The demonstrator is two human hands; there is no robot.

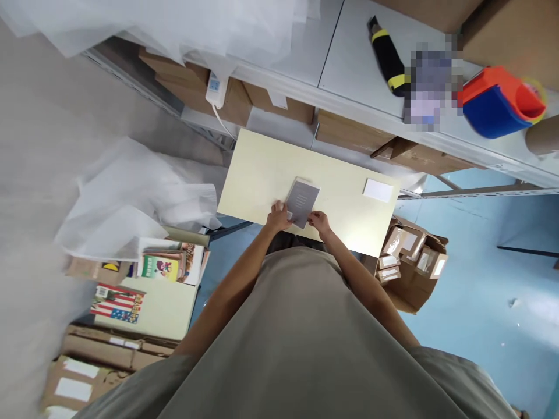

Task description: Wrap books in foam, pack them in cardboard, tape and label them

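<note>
A thin grey booklet (pixel 302 200) with faint white print lies tilted on the pale yellow table (pixel 262 169), near its front edge. My left hand (pixel 278 216) grips the booklet's lower left corner, fingers curled on it. My right hand (pixel 319 222) pinches its lower right edge. Both forearms reach forward from my grey shirt.
A small white card (pixel 378 190) lies at the table's right end. White foam sheets (pixel 131 203) pile at the left. Picture books (pixel 170 265) sit on a lower surface. An open carton (pixel 410 262) of packets stands right of the table. Shelves with boxes and a blue-orange tool (pixel 498 105) are behind.
</note>
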